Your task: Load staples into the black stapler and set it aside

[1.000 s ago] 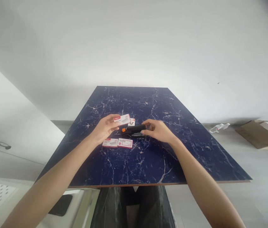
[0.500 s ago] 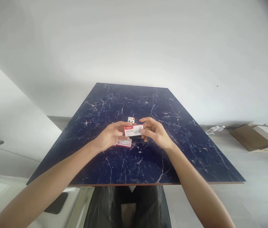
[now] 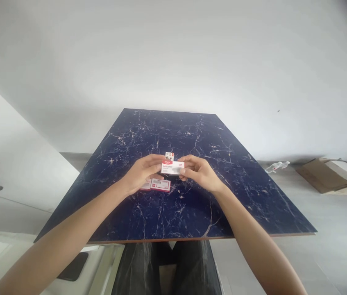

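A small red and white box [image 3: 172, 167] is held above the table between my two hands. My left hand [image 3: 144, 172] grips its left end, and my right hand [image 3: 198, 171] has its thumb and fingers on the right end. Just beyond the held box lies a small white card or packet [image 3: 169, 156] with red and dark print, partly covered by it. Nearer to me, a red and white box [image 3: 160, 185] rests on the table, and another similar box [image 3: 145, 185] touches its left side, partly hidden by my left hand.
The dark blue marbled table [image 3: 179, 217] has its near edge by my legs. On the floor to the right are a clear plastic bottle [image 3: 277, 166] and an open cardboard box [image 3: 329, 176]. A dark flat object [image 3: 73, 266] lies at the lower left.
The held box has tilted a little, now more level. My left fingers have drawn back slightly to its left end, showing more of the boxes on the table.
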Motion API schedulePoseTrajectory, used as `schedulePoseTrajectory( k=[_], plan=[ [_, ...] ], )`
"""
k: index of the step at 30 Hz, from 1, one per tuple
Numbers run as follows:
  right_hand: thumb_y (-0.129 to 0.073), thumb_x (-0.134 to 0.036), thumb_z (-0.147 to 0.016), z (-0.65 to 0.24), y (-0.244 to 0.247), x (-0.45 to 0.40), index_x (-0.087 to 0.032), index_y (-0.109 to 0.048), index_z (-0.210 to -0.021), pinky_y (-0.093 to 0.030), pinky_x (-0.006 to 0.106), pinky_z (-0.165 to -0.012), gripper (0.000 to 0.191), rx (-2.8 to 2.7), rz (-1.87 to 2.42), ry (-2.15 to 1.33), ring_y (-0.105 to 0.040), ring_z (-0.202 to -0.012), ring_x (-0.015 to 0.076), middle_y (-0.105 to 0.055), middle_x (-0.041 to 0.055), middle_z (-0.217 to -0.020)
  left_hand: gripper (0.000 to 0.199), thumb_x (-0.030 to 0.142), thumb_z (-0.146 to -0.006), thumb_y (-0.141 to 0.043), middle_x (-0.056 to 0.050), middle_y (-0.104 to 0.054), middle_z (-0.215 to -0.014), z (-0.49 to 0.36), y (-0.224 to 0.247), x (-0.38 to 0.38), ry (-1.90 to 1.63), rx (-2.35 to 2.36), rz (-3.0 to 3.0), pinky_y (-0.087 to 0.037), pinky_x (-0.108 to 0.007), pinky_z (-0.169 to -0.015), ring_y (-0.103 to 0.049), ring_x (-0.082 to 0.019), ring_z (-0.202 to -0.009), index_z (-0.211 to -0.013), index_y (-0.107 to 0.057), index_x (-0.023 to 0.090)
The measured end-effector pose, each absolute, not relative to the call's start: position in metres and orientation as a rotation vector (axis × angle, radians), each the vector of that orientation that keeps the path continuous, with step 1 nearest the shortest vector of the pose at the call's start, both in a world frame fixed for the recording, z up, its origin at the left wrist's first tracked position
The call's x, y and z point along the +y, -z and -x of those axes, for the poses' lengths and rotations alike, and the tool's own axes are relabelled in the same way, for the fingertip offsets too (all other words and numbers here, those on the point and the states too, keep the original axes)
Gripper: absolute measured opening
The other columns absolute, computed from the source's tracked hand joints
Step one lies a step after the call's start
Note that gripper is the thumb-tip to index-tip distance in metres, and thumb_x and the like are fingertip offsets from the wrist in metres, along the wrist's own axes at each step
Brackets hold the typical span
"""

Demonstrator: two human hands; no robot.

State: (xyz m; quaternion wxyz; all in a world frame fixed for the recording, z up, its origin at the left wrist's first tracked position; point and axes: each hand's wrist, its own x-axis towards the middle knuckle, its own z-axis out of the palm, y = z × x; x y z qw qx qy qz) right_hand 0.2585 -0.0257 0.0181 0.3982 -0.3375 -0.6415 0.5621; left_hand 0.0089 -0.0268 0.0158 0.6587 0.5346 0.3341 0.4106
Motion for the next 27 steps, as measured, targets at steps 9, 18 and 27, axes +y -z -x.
schedulePoseTrajectory(
  k=[9,18,27],
  plan=[
    [-0.077,-0.042,-0.081,-0.259,-0.018,-0.024,-0.019,-0.069,-0.106,-0.061,0.032,-0.068,0.035,-1.685,0.817,-1.407,-0.069,-0.073,0.0165,-0.073,0.0058,-0.093,0.030,0.038,-0.081,-0.078,-0.010,-0.076,-0.107,-0.009,-0.005,-0.021,-0.888,0.804,-1.325,-0.061,-0.036,-0.079,-0.071,-0.024,-0.097,-0.106,-0.077,0.021],
    [-0.060,-0.024,-0.088,-0.268,-0.017,-0.019,-0.020,-0.068,-0.096,-0.060,0.035,-0.065,0.012,-1.700,0.948,-0.904,-0.069,-0.071,0.0179,-0.072,0.0076,-0.101,0.036,0.040,-0.076,-0.080,-0.010,-0.077,-0.102,-0.010,0.000,-0.013,-1.092,0.990,-1.312,-0.061,-0.038,-0.079,-0.072,-0.023,-0.088,-0.106,-0.076,0.020],
    [-0.057,-0.019,-0.092,-0.256,-0.015,-0.029,-0.022,-0.073,-0.101,-0.058,0.036,-0.083,0.019,-2.037,0.853,-0.218,-0.067,-0.099,0.0226,-0.066,0.0111,-0.120,0.028,0.035,-0.088,-0.066,-0.009,-0.076,-0.102,-0.010,-0.004,-0.020,-1.132,1.011,-1.629,-0.060,-0.034,-0.073,-0.072,-0.020,-0.078,-0.110,-0.075,0.020]
  ],
)
